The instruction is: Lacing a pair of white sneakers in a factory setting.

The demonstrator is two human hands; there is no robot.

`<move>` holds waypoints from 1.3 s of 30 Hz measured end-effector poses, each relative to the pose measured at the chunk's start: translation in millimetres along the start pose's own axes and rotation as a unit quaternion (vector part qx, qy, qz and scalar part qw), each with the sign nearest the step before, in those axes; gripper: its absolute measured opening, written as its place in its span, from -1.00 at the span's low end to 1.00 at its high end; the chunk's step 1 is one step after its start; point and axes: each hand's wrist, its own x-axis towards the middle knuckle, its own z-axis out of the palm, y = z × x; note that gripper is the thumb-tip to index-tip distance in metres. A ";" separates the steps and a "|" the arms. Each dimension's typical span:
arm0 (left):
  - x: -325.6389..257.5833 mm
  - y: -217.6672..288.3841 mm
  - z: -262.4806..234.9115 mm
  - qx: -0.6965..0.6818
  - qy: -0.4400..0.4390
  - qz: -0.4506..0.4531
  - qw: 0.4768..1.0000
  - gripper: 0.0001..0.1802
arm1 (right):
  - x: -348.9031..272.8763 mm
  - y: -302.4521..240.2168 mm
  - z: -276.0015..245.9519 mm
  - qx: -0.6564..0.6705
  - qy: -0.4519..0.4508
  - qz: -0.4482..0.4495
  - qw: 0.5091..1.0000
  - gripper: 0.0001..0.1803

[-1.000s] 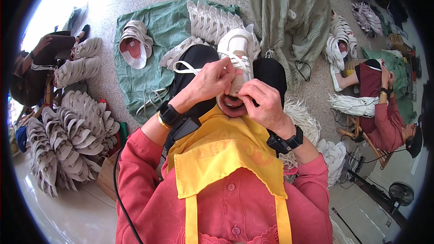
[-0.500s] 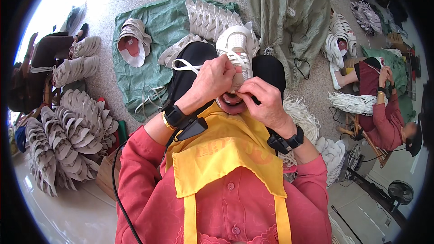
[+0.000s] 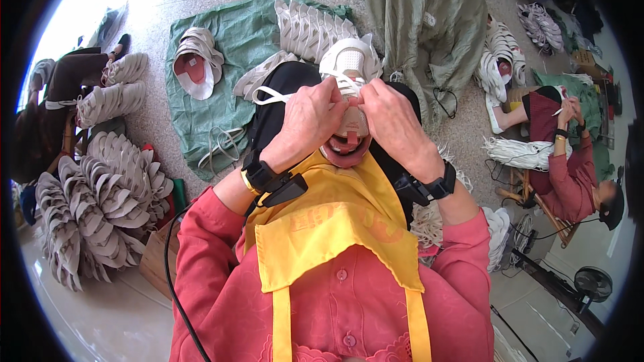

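A white and beige shoe upper lies between my knees, toe pointing away, its pinkish lining showing at the heel opening. White shoelace crosses near its toe and loops out to the left. At the left eyelet edge, my left hand is closed in a pinch, with the lace running into it. My right hand pinches the right eyelet edge opposite; its fingertips are close to the lace, and whether they also grip lace cannot be made out.
Nested shoe uppers and another stack lie on a green sheet. Big piles of grey uppers stand at left. A greenish sack is ahead right. Another person sits at right beside bundled white laces.
My right hand has moved up and forward from the shoe's tongue to the right eyelet edge. My left hand stays almost in place, shifting slightly. The tongue is now more exposed.
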 end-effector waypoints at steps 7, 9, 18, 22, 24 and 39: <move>6.0 -17.0 -23.2 -0.061 -0.035 0.062 0.996 -0.81 | -22.9 22.8 -41.9 0.079 -0.024 0.052 0.995 -0.92; 5.8 -18.8 -41.1 -0.107 -0.078 0.019 0.991 -0.88 | -36.4 35.5 -56.7 0.241 -0.039 0.186 0.952 -0.91; 21.9 -18.2 -109.7 -0.344 -0.109 0.027 0.932 -0.82 | -37.3 47.7 -48.0 0.743 0.078 0.166 0.643 -0.79; 19.5 -14.6 -99.9 -0.374 -0.110 0.030 0.920 -0.80 | -29.1 34.5 -55.1 0.766 0.103 0.193 0.604 -0.81; 17.9 -18.3 -92.4 -0.367 -0.119 0.022 0.922 -0.82 | -43.4 56.6 -58.0 0.769 0.151 0.187 0.593 -0.81; 29.1 -17.8 -14.7 -0.051 0.003 0.165 0.985 -0.77 | -231.7 207.9 -66.2 0.623 0.340 0.346 0.613 -0.70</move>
